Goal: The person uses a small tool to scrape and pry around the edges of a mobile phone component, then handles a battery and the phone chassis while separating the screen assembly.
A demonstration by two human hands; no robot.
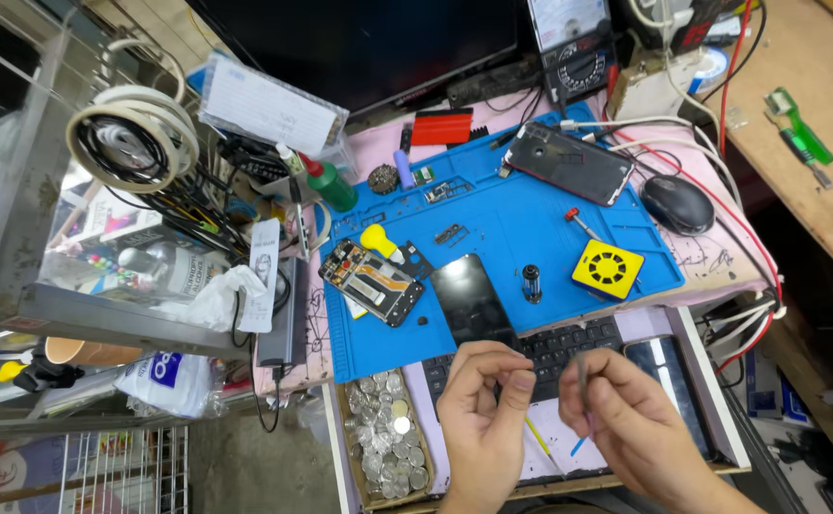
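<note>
Grey tweezers [583, 381] upright in right hand [640, 419]

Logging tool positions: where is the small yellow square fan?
In the head view, the small yellow square fan lies on the blue work mat's right edge, below the black computer mouse.

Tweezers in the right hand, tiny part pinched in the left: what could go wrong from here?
1. The left hand pinches something too small to make out; if dropped, it may slip between the keyboard keys.
2. The black screen panel overhangs the blue mat edge near both hands; the right hand could bump it.
</note>
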